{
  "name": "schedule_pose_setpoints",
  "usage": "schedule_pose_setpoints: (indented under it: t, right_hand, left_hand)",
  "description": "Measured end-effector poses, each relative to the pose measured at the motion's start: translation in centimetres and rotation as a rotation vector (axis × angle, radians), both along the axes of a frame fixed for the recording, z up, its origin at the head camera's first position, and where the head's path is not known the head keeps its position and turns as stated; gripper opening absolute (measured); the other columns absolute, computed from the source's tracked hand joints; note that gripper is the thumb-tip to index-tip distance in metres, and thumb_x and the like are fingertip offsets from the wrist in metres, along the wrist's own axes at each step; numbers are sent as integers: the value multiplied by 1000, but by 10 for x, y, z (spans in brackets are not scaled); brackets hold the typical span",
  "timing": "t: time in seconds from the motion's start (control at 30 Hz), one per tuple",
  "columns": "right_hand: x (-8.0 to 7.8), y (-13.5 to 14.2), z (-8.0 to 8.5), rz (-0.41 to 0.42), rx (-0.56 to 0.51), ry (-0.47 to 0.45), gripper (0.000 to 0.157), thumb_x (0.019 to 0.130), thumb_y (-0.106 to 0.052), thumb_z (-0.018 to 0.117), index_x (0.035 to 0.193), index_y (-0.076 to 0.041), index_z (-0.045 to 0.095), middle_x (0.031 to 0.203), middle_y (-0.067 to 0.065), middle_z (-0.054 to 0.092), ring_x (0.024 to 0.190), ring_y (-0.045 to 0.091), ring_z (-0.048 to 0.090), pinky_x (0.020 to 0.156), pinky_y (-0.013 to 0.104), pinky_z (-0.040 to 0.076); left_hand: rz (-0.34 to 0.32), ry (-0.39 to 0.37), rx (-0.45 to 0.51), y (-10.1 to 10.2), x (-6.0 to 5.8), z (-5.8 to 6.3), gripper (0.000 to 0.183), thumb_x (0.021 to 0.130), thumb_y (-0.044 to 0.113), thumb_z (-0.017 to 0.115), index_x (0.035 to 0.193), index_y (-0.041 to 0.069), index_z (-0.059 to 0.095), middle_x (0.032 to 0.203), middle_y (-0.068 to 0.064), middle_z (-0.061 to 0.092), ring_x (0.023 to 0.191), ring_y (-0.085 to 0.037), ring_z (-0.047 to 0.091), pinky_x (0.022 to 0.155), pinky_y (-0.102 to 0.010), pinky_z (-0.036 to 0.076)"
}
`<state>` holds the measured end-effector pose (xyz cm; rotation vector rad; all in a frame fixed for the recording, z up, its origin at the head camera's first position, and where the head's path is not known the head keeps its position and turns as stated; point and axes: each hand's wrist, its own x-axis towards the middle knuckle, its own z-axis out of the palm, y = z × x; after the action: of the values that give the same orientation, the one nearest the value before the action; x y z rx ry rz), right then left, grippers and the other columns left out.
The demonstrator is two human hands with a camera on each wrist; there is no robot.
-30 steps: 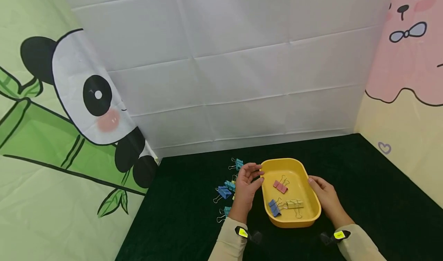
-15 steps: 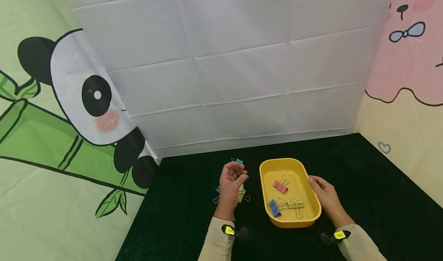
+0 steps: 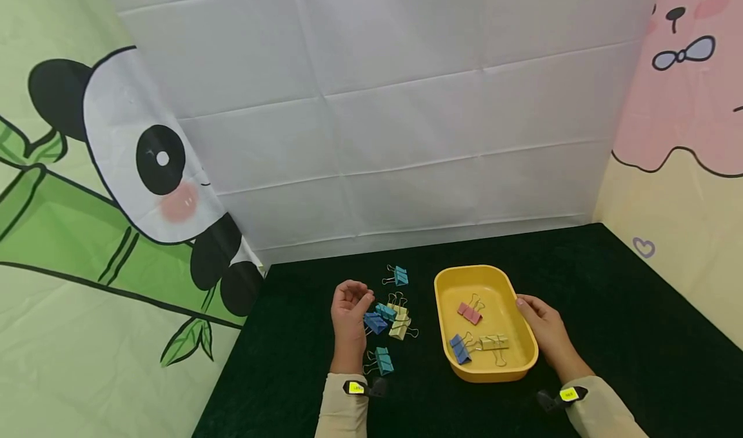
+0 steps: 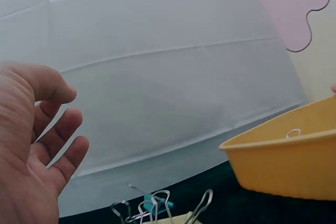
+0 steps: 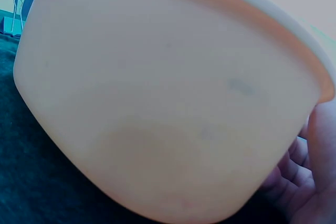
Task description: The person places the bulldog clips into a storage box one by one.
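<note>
My left hand (image 3: 350,318) hovers just left of a loose group of binder clips, fingers loosely bent and nothing between them; the left wrist view shows thumb and fingers apart. That group has a dark blue clip (image 3: 375,323), a teal clip (image 3: 386,311) and a pale yellow clip (image 3: 400,327), touching or overlapping. My right hand (image 3: 548,331) grips the right side of a yellow plastic tray (image 3: 525,364), thumb on its rim. Inside the tray lie a pink clip (image 3: 470,313), a blue clip (image 3: 461,349) and a yellow clip (image 3: 495,342).
One teal clip (image 3: 398,275) lies apart behind the group, another teal clip (image 3: 382,360) in front of it. A dark green cloth (image 3: 302,360) covers the table. White fabric (image 3: 406,167) hangs behind, with printed cloth panels at both sides.
My left hand has moved left from the tray's left rim, across the loose clips, to their far left side, uncovering them. The right hand and tray have stayed put.
</note>
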<state>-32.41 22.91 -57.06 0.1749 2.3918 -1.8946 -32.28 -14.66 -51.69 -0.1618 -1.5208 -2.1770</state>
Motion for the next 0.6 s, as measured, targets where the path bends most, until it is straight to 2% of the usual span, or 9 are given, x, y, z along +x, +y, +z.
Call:
schedule_pose_setpoints:
  t: [0.17,0.33,0.47,0.6]
  right_hand:
    - [0,0,0,-2,-8,-6,80,98,-69,41,150,-8,42,142,20,51,103,22,64,81,27,57]
    - [0,0,2,-5,-7,-2,79,98,-68,41,149,-8,42,142,19,51,103,22,64,81,28,57]
    - [0,-1,2,-7,-11,-4,78,98,-67,42,150,-8,42,142,20,51,103,21,64,81,28,57]
    - [0,-1,3,-7,-14,-1,76,99,-66,42,149,-8,43,142,20,52,103,21,64,81,27,57]
  left_hand:
    - [64,-18,29,-13,-1,-10,31,90,-11,66,115,-11,48,101,-6,61,96,-18,63,85,-26,56]
    - [99,-26,42,-23,-3,-21,32,90,-10,67,116,-11,48,102,-5,61,98,-18,63,88,-26,56]
    - [118,-65,52,-29,-4,-30,31,90,-11,66,117,-9,49,104,-7,61,103,-24,63,90,-26,55]
    - [124,-118,57,-31,-5,-36,35,90,-12,65,121,-8,49,112,-15,62,109,-28,62,93,-27,54]
